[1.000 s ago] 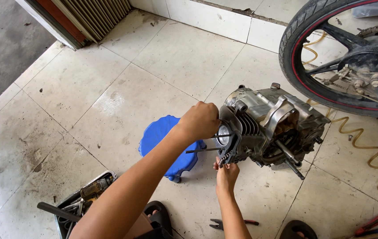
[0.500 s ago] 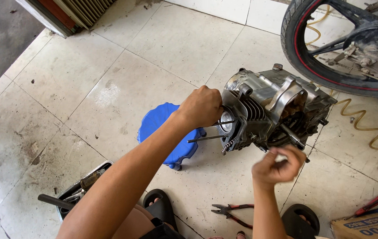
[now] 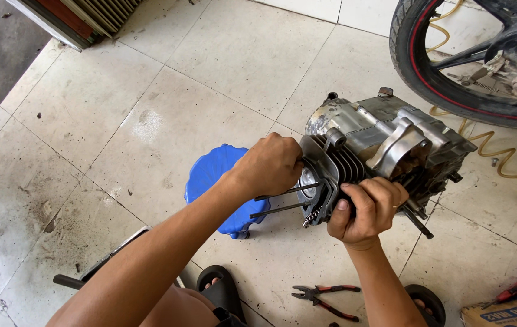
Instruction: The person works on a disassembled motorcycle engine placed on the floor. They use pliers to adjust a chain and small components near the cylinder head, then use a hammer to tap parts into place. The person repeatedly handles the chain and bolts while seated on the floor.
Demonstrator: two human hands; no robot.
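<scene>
L hand [image 3: 270, 165] clenched on front face of finned cylinder [image 3: 331, 175] of motorbike engine [image 3: 385, 145], which sits on tiled floor [image 3: 222, 66]. R hand [image 3: 367, 209] grasps cylinder's underside, thumb up vs fins. Two long studs [image 3: 282, 201] stick out just below L grip, w/ short chain bit [image 3: 311, 217] hanging beside R thumb. Blue stool [image 3: 213, 178] behind L wrist. Pliers [image 3: 322, 297] on floor below R forearm; bike wheel [image 3: 440, 79] well beyond engine

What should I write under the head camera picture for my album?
Two hands, left hand and right hand, grip a finned engine cylinder above a blue stool.
</scene>
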